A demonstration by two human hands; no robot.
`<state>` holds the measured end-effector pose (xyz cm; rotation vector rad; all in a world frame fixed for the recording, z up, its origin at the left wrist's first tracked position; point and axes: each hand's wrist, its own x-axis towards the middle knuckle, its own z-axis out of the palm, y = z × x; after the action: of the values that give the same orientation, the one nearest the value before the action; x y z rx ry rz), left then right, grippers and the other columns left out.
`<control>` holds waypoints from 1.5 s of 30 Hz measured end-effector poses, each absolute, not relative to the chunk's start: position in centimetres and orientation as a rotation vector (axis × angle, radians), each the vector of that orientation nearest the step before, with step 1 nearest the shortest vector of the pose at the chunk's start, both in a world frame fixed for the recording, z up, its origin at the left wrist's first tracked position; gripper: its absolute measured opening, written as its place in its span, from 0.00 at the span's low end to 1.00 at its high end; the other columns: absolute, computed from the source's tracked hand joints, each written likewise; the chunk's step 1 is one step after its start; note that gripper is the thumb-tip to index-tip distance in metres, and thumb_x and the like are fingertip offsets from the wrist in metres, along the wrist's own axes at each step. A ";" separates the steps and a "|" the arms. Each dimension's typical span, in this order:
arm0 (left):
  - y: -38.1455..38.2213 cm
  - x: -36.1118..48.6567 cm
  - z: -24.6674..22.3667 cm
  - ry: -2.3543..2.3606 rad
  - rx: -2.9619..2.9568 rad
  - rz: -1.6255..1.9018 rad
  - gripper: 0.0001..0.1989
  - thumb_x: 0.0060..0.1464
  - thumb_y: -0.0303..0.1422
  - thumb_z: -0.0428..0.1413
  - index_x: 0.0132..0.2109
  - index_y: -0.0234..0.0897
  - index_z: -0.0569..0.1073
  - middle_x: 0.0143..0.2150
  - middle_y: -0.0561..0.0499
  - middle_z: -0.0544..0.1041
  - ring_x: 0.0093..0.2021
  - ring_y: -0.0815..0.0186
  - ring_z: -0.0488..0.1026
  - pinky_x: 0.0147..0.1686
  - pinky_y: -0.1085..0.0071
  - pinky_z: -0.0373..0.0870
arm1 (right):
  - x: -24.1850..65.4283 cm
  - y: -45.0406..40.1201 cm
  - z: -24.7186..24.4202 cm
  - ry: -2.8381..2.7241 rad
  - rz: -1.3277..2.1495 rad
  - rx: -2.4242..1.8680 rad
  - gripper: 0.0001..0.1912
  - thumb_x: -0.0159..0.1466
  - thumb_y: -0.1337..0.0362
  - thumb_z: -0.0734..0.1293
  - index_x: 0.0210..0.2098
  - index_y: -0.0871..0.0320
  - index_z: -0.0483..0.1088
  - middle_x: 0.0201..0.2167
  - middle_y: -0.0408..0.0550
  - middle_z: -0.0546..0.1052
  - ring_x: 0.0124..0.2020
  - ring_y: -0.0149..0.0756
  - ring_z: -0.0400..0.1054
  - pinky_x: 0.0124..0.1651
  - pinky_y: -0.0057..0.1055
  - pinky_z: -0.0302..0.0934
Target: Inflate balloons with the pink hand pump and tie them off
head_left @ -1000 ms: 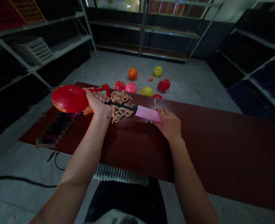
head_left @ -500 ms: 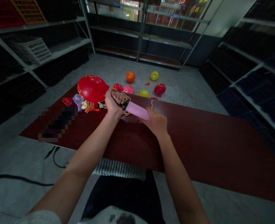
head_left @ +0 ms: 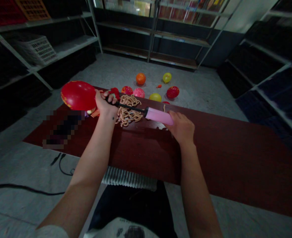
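Observation:
A red inflated balloon [head_left: 78,96] with yellow print sticks out to the left of my left hand [head_left: 105,104]. That hand is closed around the balloon's neck and the black end of a hand balloon pump [head_left: 158,115]. My right hand [head_left: 182,127] grips the far end of the pump's pink barrel. Between the two hands the thin black rod is drawn out. Below the rod lies a heap of tan, cord-like pieces [head_left: 128,115]. Several limp balloons [head_left: 95,114] lie partly hidden behind the red balloon and my left hand.
The dark red-brown table [head_left: 146,152] stretches far to the right. A blurred-out dark object [head_left: 64,129] lies at its left end. On the floor beyond are inflated balloons, among them an orange one [head_left: 140,78]. Shelving [head_left: 149,31] stands around, and a black cable [head_left: 24,189] crosses the floor.
My hands have moved apart: the left one went left with the red balloon, the right one went right with the pink barrel. The pump's black rod has come out between them.

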<state>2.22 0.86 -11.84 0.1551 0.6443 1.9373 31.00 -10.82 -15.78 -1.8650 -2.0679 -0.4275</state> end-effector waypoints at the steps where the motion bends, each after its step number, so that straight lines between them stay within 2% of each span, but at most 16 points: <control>1: 1.0 1.9 -12.0 0.655 0.171 1.951 0.28 0.71 0.38 0.52 0.23 0.38 0.51 0.19 0.56 0.56 0.13 0.75 0.50 0.14 0.73 0.47 | 31.3 -10.9 -15.6 -2.048 -0.444 -1.880 0.20 0.68 0.55 0.66 0.57 0.54 0.71 0.47 0.53 0.79 0.44 0.44 0.71 0.40 0.34 0.57; 4: 1.0 1.8 -12.3 0.636 0.189 1.995 0.28 0.71 0.37 0.51 0.22 0.38 0.50 0.17 0.57 0.52 0.12 0.74 0.48 0.14 0.72 0.48 | 31.9 -10.9 -15.3 -1.987 -0.472 -1.899 0.19 0.67 0.57 0.66 0.56 0.55 0.71 0.46 0.53 0.79 0.44 0.46 0.69 0.42 0.36 0.58; 12: -0.8 3.8 -10.6 0.634 0.181 1.961 0.27 0.71 0.31 0.47 0.23 0.38 0.47 0.16 0.56 0.50 0.13 0.73 0.47 0.14 0.73 0.46 | 31.9 -11.1 -15.4 -1.992 -0.446 -1.907 0.17 0.65 0.61 0.66 0.53 0.57 0.71 0.44 0.55 0.78 0.42 0.47 0.69 0.41 0.37 0.59; 19: -2.4 7.3 -9.6 0.638 0.166 1.868 0.28 0.74 0.30 0.43 0.23 0.38 0.46 0.17 0.57 0.46 0.13 0.75 0.43 0.14 0.75 0.40 | 29.5 -11.1 -15.7 -2.100 -0.323 -1.890 0.18 0.64 0.56 0.69 0.52 0.55 0.73 0.44 0.52 0.80 0.39 0.44 0.72 0.36 0.34 0.56; 23: -2.7 9.2 -10.7 0.667 0.214 1.784 0.29 0.73 0.33 0.48 0.22 0.38 0.47 0.17 0.58 0.46 0.13 0.74 0.43 0.14 0.74 0.40 | 27.5 -11.1 -16.1 -2.146 -0.239 -1.887 0.22 0.62 0.53 0.69 0.53 0.55 0.73 0.43 0.52 0.82 0.36 0.43 0.74 0.33 0.34 0.55; 26: -2.5 9.7 -11.6 0.653 0.220 1.747 0.28 0.73 0.31 0.46 0.22 0.38 0.47 0.17 0.58 0.47 0.13 0.73 0.43 0.13 0.73 0.40 | 26.9 -10.9 -16.5 -2.157 -0.209 -1.875 0.22 0.62 0.52 0.69 0.52 0.55 0.73 0.43 0.52 0.83 0.34 0.42 0.75 0.32 0.33 0.54; 31: -1.8 9.4 -12.2 0.590 0.176 1.744 0.27 0.73 0.30 0.42 0.22 0.38 0.47 0.17 0.58 0.48 0.12 0.74 0.44 0.13 0.75 0.40 | 27.0 -10.6 -16.7 -2.124 -0.219 -1.858 0.20 0.63 0.50 0.69 0.49 0.55 0.74 0.42 0.52 0.83 0.37 0.43 0.76 0.34 0.33 0.56; 40: -1.7 7.4 -10.7 0.590 0.154 1.864 0.24 0.71 0.29 0.44 0.24 0.38 0.49 0.18 0.59 0.49 0.13 0.75 0.46 0.12 0.78 0.44 | 28.5 -10.1 -16.7 -2.094 -0.410 -1.805 0.24 0.67 0.48 0.66 0.56 0.57 0.72 0.45 0.56 0.81 0.44 0.47 0.73 0.41 0.35 0.59; 45: -0.8 5.0 -10.8 0.640 0.168 1.883 0.23 0.72 0.33 0.46 0.26 0.39 0.48 0.18 0.59 0.50 0.13 0.74 0.48 0.14 0.77 0.46 | 30.9 -10.4 -16.3 -2.078 -0.428 -1.833 0.23 0.67 0.50 0.66 0.56 0.56 0.71 0.46 0.54 0.80 0.44 0.47 0.73 0.43 0.37 0.60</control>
<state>5.00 -0.81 -10.76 0.1679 0.6396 1.8828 30.87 -10.44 -16.28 -1.8327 -2.0783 -0.4283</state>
